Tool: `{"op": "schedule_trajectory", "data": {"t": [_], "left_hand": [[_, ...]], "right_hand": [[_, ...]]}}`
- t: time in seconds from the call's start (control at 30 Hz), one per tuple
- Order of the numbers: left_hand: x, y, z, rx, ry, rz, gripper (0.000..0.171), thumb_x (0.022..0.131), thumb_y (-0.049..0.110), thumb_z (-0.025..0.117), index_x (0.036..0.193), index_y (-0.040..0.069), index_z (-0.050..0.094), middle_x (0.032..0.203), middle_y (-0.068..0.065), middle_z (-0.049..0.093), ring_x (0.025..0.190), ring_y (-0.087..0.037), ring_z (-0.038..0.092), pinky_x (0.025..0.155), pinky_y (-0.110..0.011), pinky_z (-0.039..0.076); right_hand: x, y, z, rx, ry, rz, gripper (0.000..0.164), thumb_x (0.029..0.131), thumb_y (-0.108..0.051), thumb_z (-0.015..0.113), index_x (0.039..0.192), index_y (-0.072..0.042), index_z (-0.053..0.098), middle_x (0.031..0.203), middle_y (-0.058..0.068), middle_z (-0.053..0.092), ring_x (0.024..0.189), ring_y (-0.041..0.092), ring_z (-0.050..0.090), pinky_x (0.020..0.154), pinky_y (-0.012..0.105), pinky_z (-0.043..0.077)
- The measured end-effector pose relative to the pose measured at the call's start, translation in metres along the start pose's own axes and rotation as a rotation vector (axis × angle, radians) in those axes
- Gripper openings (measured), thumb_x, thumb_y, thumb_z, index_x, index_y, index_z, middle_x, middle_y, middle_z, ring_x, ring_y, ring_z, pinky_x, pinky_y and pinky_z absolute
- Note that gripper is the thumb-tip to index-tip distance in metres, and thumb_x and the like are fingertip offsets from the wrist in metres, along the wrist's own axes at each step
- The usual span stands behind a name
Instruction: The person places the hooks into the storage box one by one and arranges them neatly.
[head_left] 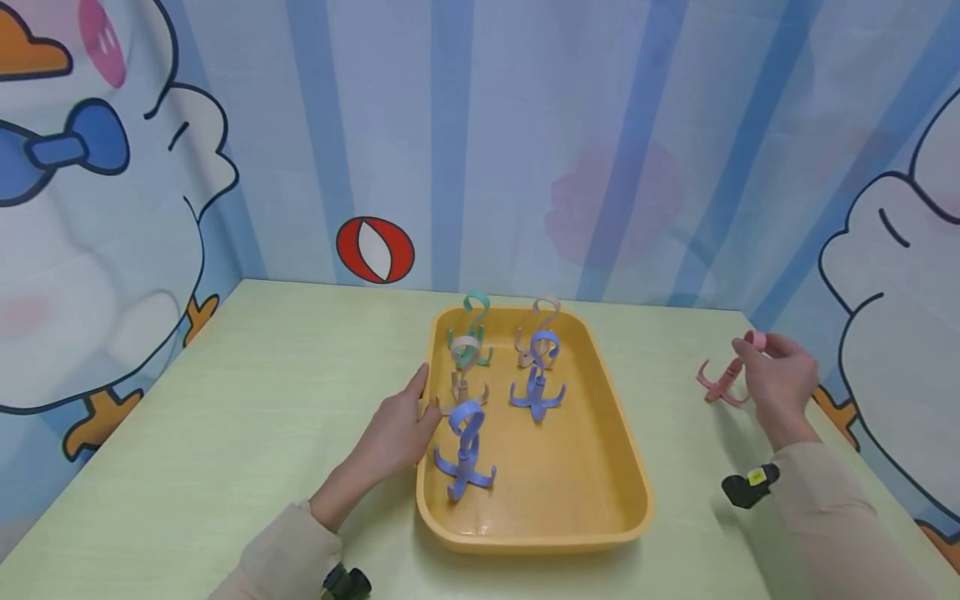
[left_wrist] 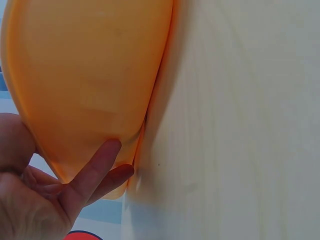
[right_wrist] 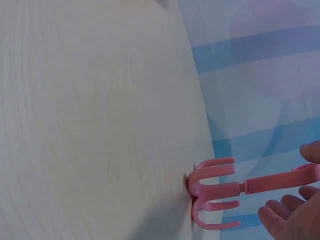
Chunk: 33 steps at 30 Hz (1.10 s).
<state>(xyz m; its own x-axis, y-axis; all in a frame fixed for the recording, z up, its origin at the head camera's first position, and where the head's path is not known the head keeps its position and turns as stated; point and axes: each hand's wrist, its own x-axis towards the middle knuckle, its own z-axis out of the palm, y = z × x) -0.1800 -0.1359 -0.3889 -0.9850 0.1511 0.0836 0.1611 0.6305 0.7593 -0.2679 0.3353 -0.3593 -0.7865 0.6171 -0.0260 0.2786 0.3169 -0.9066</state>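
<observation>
My right hand pinches the curled top of a pink multi-prong hanging hook, to the right of the yellow tray. In the right wrist view the pink hook's prongs are at the tabletop. My left hand holds the tray's left side, thumb at the rim and fingers along the outer wall. Inside the tray stand a green hook, two pale pinkish hooks, one in front and one behind, and two blue hooks, one near and one farther.
The pale wooden table holds the tray near its middle. A blue striped curtain with cartoon figures stands along the back and sides. A dark wrist camera sits by the right sleeve, another by the left.
</observation>
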Motion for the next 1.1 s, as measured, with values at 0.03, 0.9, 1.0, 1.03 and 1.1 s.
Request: {"op": "schedule_trajectory", "data": {"t": [0.03,0.9,1.0,1.03,1.1], "left_hand": [[0.000,0.000,0.000,0.000,0.001,0.000,0.072,0.102,0.012,0.047,0.166,-0.007,0.018,0.127,-0.027,0.068,0.049,-0.012,0.057,0.046,-0.027,0.047],[0.000,0.000,-0.001,0.008,0.004,0.007,0.072,0.102,0.012,0.047,0.165,-0.008,0.019,0.106,-0.021,0.070,0.049,-0.012,0.056,0.047,-0.027,0.046],[0.000,0.000,-0.001,0.008,0.005,0.007,0.072,0.102,0.011,0.047,0.165,-0.008,0.020,0.106,-0.021,0.070,0.049,-0.012,0.055,0.047,-0.027,0.046],[0.000,0.000,0.000,0.008,0.005,0.007,0.072,0.102,0.011,0.047,0.165,-0.008,0.020,0.108,-0.021,0.070,0.049,-0.012,0.055,0.046,-0.027,0.045],[0.000,0.000,0.000,0.004,0.007,0.006,0.071,0.102,0.011,0.048,0.165,-0.008,0.020,0.114,-0.023,0.070,0.049,-0.012,0.055,0.046,-0.027,0.045]], "right_hand": [[0.001,0.000,0.001,0.002,-0.001,0.002,0.070,0.101,-0.042,0.064,0.163,-0.015,0.043,0.166,0.012,0.045,0.156,0.028,0.036,0.127,0.047,0.034],[0.013,0.004,0.012,0.055,0.011,0.019,0.046,0.103,-0.047,0.061,0.138,-0.018,0.068,0.096,-0.014,0.057,0.110,0.008,0.049,0.100,0.034,0.043],[0.014,0.006,0.013,0.074,0.009,0.016,0.045,0.104,-0.045,0.059,0.139,-0.020,0.068,0.092,-0.014,0.058,0.098,0.003,0.052,0.107,0.036,0.042],[0.013,0.006,0.012,0.082,0.004,0.020,0.046,0.104,-0.045,0.059,0.143,-0.021,0.067,0.093,-0.015,0.058,0.095,0.004,0.054,0.112,0.037,0.041],[0.013,0.006,0.012,0.100,-0.001,0.029,0.049,0.104,-0.045,0.059,0.146,-0.021,0.065,0.095,-0.016,0.058,0.094,0.003,0.054,0.116,0.037,0.039]]}}
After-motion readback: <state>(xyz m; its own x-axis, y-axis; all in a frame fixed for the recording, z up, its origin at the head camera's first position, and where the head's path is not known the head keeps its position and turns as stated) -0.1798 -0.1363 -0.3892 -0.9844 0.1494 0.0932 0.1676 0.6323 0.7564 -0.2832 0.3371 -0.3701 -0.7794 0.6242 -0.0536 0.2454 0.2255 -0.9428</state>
